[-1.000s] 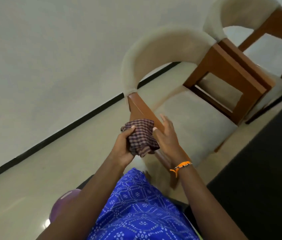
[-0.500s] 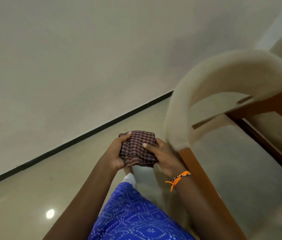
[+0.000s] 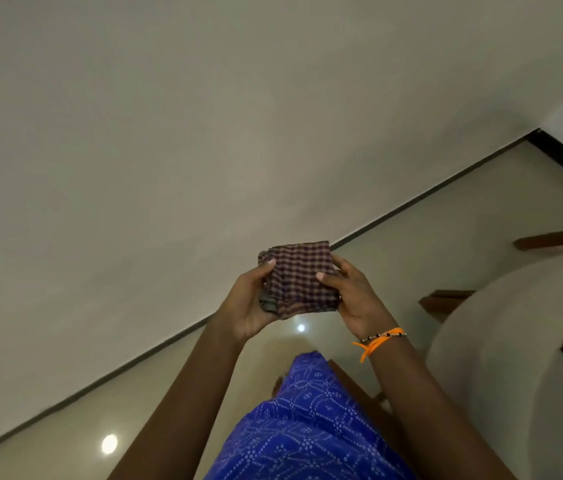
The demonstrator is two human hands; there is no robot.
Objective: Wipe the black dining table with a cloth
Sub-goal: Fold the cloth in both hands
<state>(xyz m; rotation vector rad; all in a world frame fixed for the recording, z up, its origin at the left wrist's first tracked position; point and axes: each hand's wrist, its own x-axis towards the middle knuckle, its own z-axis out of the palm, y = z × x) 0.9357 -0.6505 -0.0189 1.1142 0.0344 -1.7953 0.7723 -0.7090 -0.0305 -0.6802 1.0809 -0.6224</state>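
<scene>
A: Cloth (image 3: 299,277), checked, folded into a thick pad of roughly rectangular outline; held in the air before the person's body, above the glossy floor (image 3: 446,216) and in front of the pale wall (image 3: 204,116). No surface is in view.

B: Orientation?

A: Broad checked face turned toward the camera. Long axis runs nearly left to right, tilted slightly so the upper edge rises toward the right. Loose grey layers hang out at the lower left corner.

B: Left hand (image 3: 250,303)?

A: Grips the cloth's left edge: thumb laid over the front face, fingers curled behind and below.

B: Right hand (image 3: 352,299)?

A: Grips the right edge likewise, thumb on the front face, fingers wrapped behind. An orange band (image 3: 377,341) circles that wrist.

B: Surroundings?

A: A cream chair (image 3: 501,358) with a brown wooden frame stands at the right, near the right forearm. Blue patterned clothing (image 3: 307,427) fills the lower centre. Two bright light reflections lie on the floor.
</scene>
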